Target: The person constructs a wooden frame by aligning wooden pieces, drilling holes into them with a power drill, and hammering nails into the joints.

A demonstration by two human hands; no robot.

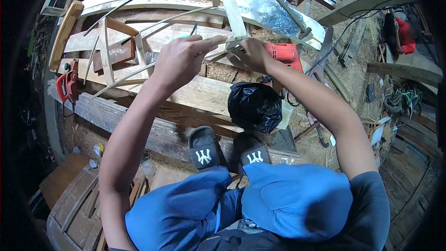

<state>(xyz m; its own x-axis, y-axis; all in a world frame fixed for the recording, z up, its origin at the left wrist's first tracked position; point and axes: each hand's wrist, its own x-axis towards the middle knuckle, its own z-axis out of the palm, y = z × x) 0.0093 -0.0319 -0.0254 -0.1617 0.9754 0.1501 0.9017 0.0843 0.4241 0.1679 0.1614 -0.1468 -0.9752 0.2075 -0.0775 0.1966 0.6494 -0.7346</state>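
Observation:
My left hand [182, 60] is raised over the boards, its fingers bent together and their tips at the end of a pale wooden strip [228, 4]. Whatever sits between those fingers, if anything, is too small to make out. My right hand [251, 55] is closed around the near end of the strip, which belongs to a light wooden frame rising away from me. A red power tool [283, 55] lies just beyond my right wrist. Below my right hand stands a container lined with a black plastic bag [255, 107].
A second slim wooden frame [106, 53] stands on the planks at left, near a red-orange power tool [68, 83]. Clear plastic [274, 11] and a hammer [304, 32] lie at the back. A person in red [405, 36] is at far right. Sawdust covers the ground.

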